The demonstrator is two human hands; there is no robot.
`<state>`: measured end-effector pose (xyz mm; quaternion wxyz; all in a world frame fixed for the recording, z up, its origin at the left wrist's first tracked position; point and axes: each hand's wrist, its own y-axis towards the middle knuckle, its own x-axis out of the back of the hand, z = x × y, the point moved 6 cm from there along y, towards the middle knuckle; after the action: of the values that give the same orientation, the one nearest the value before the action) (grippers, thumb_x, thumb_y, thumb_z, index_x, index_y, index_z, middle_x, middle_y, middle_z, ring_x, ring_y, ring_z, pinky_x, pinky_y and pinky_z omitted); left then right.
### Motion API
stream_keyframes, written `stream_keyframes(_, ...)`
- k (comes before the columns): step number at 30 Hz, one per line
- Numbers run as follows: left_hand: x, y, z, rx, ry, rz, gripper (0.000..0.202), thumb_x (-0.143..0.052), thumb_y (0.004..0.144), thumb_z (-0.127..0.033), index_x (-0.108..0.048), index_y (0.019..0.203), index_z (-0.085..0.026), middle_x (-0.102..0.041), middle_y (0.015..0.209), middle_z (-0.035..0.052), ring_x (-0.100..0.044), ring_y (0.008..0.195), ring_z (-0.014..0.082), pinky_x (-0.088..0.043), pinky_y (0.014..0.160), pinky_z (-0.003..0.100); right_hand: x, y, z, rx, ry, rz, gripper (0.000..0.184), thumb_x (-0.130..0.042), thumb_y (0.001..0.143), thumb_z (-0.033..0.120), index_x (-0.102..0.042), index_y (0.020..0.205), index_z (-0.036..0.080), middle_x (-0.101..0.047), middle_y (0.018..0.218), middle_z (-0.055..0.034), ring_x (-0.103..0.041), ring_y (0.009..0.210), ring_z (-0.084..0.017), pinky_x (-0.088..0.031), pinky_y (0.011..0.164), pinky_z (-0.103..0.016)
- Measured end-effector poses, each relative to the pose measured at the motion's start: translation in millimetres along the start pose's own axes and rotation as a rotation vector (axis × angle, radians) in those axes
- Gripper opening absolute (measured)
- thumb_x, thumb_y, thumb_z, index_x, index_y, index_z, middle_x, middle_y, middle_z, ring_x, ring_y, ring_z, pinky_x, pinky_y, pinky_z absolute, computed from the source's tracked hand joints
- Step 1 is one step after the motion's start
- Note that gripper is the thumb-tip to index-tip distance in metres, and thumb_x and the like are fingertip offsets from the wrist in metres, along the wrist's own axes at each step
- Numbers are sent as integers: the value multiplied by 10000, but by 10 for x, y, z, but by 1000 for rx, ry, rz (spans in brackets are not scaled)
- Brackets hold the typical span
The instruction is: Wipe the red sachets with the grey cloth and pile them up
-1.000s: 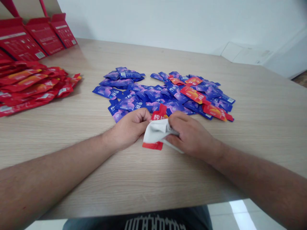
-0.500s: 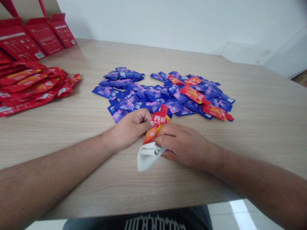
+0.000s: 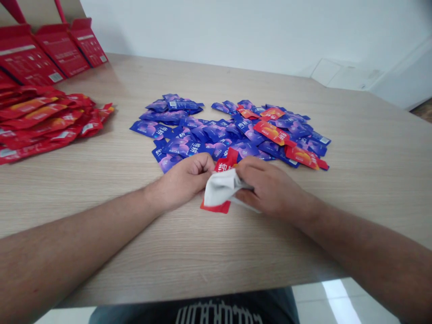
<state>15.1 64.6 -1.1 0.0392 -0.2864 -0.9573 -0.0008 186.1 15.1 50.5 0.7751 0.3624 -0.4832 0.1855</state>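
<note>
Together — left hand [image 3: 184, 182], right hand [image 3: 270, 189] hold folded red-and-white sachet [image 3: 221, 188].

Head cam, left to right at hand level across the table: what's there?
Red sachet pile, left hand, red sachet with white back, right hand.

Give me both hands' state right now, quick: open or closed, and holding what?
Left hand: closed, fingertips on the red sachet.
Right hand: closed on the red sachet and the white piece folded over it.
</note>
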Motion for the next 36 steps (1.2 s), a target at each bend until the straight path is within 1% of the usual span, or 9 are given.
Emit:
stream_keyframes(5, -22, -2, 3, 9, -6, 21, 206, -729, 887, -303, -560, 858, -190, -600, 716, -34, -487, 579, 87, -362, 532, 198, 141, 5, -278, -175, -65, -219, 254, -682, 995, 432, -603, 942, 197, -639, 919, -57, -593, 866, -237, -463, 770, -351)
stream_keyframes(11, 8, -10, -63, -25, 28, -46, 194, -720, 881, -295, -570, 822, -187, -591, 700, -27, -508, 596, 100, -382, 540, 207, -86, -16, 169, 114, 9, 102, 58, -648, 995, 247, -621, 960, 209, -667, 1003, -65, -597, 889, -215, -469, 774, -326)
stream_keyframes(16, -26, -12, -25, -7, 6, 14, 210, -723, 894, -317, -563, 861, -185, -628, 757, -14, -520, 626, 99, -395, 552, 207, 132, 6, -211, -156, -45, -176, 236, -678, 998, 418, -609, 945, 198, -640, 931, -61, -589, 863, -236, -459, 766, -350)
stream_keyframes(18, -22, -12, -18, -8, 17, 12, 208, -723, 895, -315, -563, 865, -186, -623, 750, -17, -508, 615, 95, -385, 544, 206, 132, 9, -251, -189, -50, -197, 237, -679, 993, 419, -602, 941, 201, -640, 931, -62, -587, 877, -240, -464, 778, -354)
stream_keyframes(23, 15, -16, -43, -20, -2, -62, 204, -728, 888, -290, -561, 835, -186, -575, 693, -35, -490, 588, 90, -373, 531, 206, -139, -2, 180, 41, 30, 116, 47, -669, 967, 220, -628, 947, 208, -674, 1004, -66, -604, 916, -220, -492, 807, -338)
stream_keyframes(25, 13, -17, -37, -6, -40, -71, 217, -735, 887, -303, -557, 838, -188, -576, 686, -36, -494, 577, 90, -373, 525, 206, -133, -11, 225, 49, 28, 128, 32, -669, 973, 218, -644, 984, 202, -683, 1032, -79, -619, 944, -228, -506, 830, -349)
stream_keyframes(30, -39, -25, 22, 62, -201, -34, 294, -796, 853, -327, -535, 851, -194, -609, 703, -26, -541, 578, 98, -389, 520, 201, 270, -14, -271, -279, 108, -234, 301, -684, 973, 518, -661, 1037, 225, -699, 972, -80, -650, 898, -271, -531, 780, -399)
stream_keyframes(33, -58, -29, 28, 94, -340, -44, 293, -798, 857, -293, -522, 863, -193, -630, 728, -18, -580, 597, 104, -446, 539, 199, 381, -64, -589, -506, 403, -390, 396, -664, 968, 616, -666, 1154, 266, -737, 1025, -64, -674, 868, -262, -544, 714, -381)
stream_keyframes(36, -55, -34, 4, 142, -465, -77, 229, -753, 872, -212, -526, 869, -185, -648, 756, -6, -611, 605, 106, -519, 561, 208, 314, -75, -694, -581, 725, -414, 454, -709, 906, 687, -658, 1101, 280, -725, 933, -26, -651, 741, -214, -529, 614, -331)
